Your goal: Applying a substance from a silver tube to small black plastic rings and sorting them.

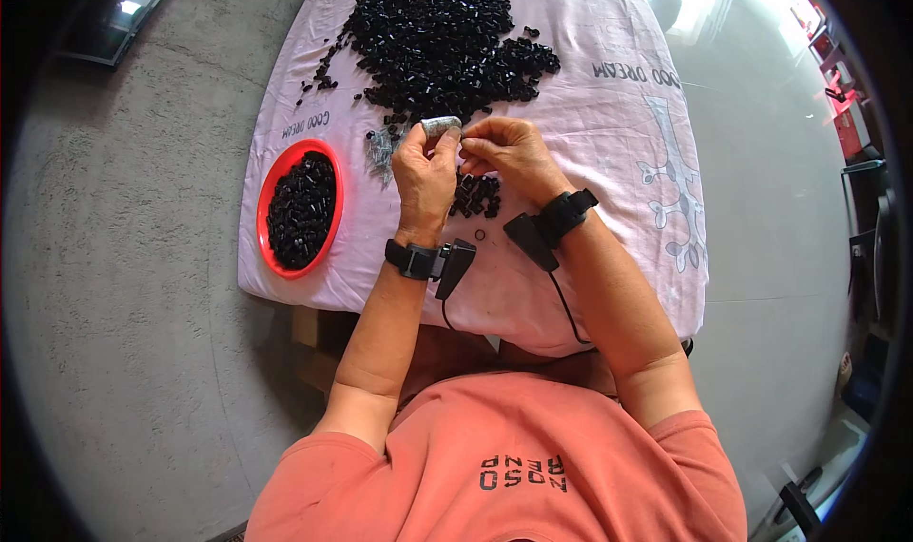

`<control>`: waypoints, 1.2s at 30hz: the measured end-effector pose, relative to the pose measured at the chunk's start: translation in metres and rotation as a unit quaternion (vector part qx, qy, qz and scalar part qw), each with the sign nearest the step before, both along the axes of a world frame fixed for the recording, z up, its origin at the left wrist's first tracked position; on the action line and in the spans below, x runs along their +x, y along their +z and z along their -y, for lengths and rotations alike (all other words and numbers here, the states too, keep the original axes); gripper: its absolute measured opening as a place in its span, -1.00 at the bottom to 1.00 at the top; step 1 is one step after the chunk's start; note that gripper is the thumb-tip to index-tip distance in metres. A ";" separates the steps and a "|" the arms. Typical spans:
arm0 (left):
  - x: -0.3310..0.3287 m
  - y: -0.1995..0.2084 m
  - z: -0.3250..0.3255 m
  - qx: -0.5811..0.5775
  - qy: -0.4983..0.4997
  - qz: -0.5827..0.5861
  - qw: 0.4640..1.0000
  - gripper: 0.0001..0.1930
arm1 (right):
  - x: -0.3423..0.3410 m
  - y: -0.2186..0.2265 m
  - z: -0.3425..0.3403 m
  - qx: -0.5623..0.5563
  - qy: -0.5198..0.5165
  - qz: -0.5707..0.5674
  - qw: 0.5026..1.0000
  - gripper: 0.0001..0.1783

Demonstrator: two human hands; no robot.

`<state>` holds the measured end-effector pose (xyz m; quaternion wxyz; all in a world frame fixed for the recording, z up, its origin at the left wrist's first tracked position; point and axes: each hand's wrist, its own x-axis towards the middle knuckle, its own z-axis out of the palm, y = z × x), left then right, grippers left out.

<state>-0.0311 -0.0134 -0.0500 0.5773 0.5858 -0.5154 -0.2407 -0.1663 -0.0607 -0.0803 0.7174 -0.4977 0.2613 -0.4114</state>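
My left hand [425, 181] is closed around a short grey rod-like piece [440, 124], its thumb pressed along the near side. Close against it, my right hand [521, 157] has thumb and forefinger pinched together; whatever lies between those fingertips is too small to make out. Under and beside the left hand lie thin clear or silvery pieces [378, 152]. A small cluster of black parts [478, 196] sits below the right hand, with one small dark ring [479, 235] nearer me. Beyond both hands spreads a big heap of small shiny black parts [433, 43].
A red oval bowl [262, 214] full of black parts stands at the table's left edge. Pale pink printed cloth [590, 152] covers the table. Black bands with cabled devices [414, 260] are on both wrists. Assorted items [851, 128] line the far right.
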 end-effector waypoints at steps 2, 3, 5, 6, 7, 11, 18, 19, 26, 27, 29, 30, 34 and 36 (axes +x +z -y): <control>0.001 0.002 0.000 -0.003 -0.006 0.025 1.000 -0.91 | -0.002 0.002 0.001 0.004 0.002 0.004 1.000 -0.82; 0.002 0.001 0.001 -0.003 -0.012 0.029 0.999 -0.91 | -0.002 0.003 0.001 0.007 0.003 0.007 1.000 -0.82; 0.004 0.000 0.001 0.001 -0.017 0.035 0.999 -0.91 | 0.000 0.004 -0.001 0.012 -0.011 0.013 1.000 -0.83; 0.006 -0.001 0.001 0.004 -0.015 0.037 0.999 -0.91 | 0.001 0.004 -0.002 0.014 -0.018 0.016 1.000 -0.83; 0.007 -0.001 0.001 0.007 -0.013 0.039 0.999 -0.91 | 0.002 0.004 -0.002 0.019 -0.015 0.019 1.000 -0.83; 0.007 -0.002 0.000 -0.006 -0.007 0.012 1.000 -0.92 | 0.002 0.002 -0.004 0.044 0.001 0.041 0.998 -0.84; 0.006 0.001 -0.001 0.003 -0.003 -0.009 1.000 -0.93 | 0.001 0.007 -0.005 0.054 -0.002 0.039 0.998 -0.86; 0.005 0.002 -0.001 0.004 -0.003 -0.008 1.000 -0.93 | 0.001 0.006 -0.004 0.049 0.002 0.037 0.998 -0.85; 0.015 0.001 0.002 0.021 -0.037 0.008 0.999 -0.94 | 0.001 0.004 -0.003 0.025 -0.002 0.026 0.999 -0.89; 0.016 0.002 0.002 0.023 -0.040 0.011 0.999 -0.94 | 0.001 0.004 -0.003 0.026 -0.003 0.035 0.999 -0.90; 0.017 0.003 0.003 0.033 -0.044 0.023 0.998 -0.93 | 0.001 0.003 -0.002 0.025 0.000 0.034 0.999 -0.90; 0.017 0.003 0.003 0.040 -0.045 0.032 0.998 -0.93 | 0.001 0.002 -0.002 0.024 0.001 0.033 0.999 -0.89; 0.014 0.009 0.002 0.059 -0.050 0.027 0.997 -0.93 | 0.002 0.000 -0.002 0.007 0.009 0.044 0.999 -0.87; 0.018 0.007 0.003 0.062 -0.054 0.032 0.996 -0.93 | 0.005 -0.001 -0.003 0.000 0.015 0.046 0.999 -0.87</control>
